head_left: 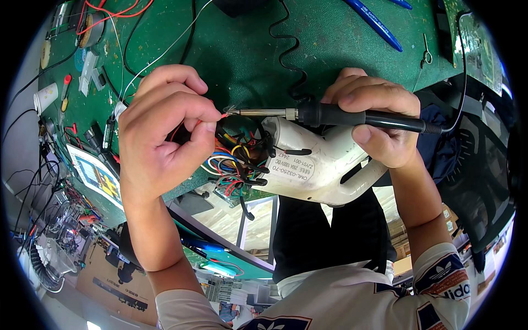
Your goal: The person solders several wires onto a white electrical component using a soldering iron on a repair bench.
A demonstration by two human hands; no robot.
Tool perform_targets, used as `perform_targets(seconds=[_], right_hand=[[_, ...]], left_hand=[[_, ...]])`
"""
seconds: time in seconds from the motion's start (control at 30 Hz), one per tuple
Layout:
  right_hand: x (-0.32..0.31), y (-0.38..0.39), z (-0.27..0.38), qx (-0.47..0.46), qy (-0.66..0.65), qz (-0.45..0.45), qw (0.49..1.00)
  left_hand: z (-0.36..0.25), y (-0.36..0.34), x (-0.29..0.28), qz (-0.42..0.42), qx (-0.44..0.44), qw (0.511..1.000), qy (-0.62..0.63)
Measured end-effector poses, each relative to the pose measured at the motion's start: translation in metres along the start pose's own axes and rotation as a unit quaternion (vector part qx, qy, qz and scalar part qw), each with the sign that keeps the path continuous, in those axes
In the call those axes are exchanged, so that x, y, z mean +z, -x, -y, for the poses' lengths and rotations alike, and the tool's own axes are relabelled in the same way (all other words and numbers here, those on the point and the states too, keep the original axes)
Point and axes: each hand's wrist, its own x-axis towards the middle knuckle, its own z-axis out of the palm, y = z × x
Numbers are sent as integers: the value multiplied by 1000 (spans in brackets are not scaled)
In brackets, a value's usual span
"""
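Note:
My left hand point(165, 132) pinches a thin red wire point(223, 115) near its end. My right hand point(379, 110) grips a black-handled soldering iron point(322, 115) horizontally; its metal tip points left and meets the wire end just beside my left fingertips, though exact contact is hard to tell. Beneath both hands lies a white plastic housing point(297, 165) with a looped handle and a printed label, angled toward my right. A bundle of colored wires point(228, 165) with dark sleeves spills from its left opening, partly behind my left hand.
Blue pens or tool handles point(374, 25) lie at the top right of the green mat point(231, 49), near a small metal hook point(427, 55). Loose cables, tools and a white cup point(45, 99) crowd the left. A coiled black cord point(289, 58) crosses the back; a mesh chair point(478, 181) stands at right.

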Motion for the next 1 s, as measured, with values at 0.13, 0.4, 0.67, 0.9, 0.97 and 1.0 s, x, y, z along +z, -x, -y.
perform_targets(seconds=[0.13,0.4,0.67,0.9,0.97,1.0], right_hand=[[-1,0,0,-7,9,6,1000],[-1,0,0,-12,7,8,1000],[-1,0,1,-5,11,12,1000],[-2,0,0,-24,41,33,998],[-2,0,0,-28,52,41,997],[-1,-1,2,-26,52,39,998]], left_hand=[[-1,0,0,-1,-4,1000,2],[0,0,0,1,-4,1000,3],[0,-1,-1,6,-1,1000,2],[0,-1,0,5,1,1000,2],[0,-1,-1,4,1,1000,3],[0,-1,-1,4,2,1000,3]])
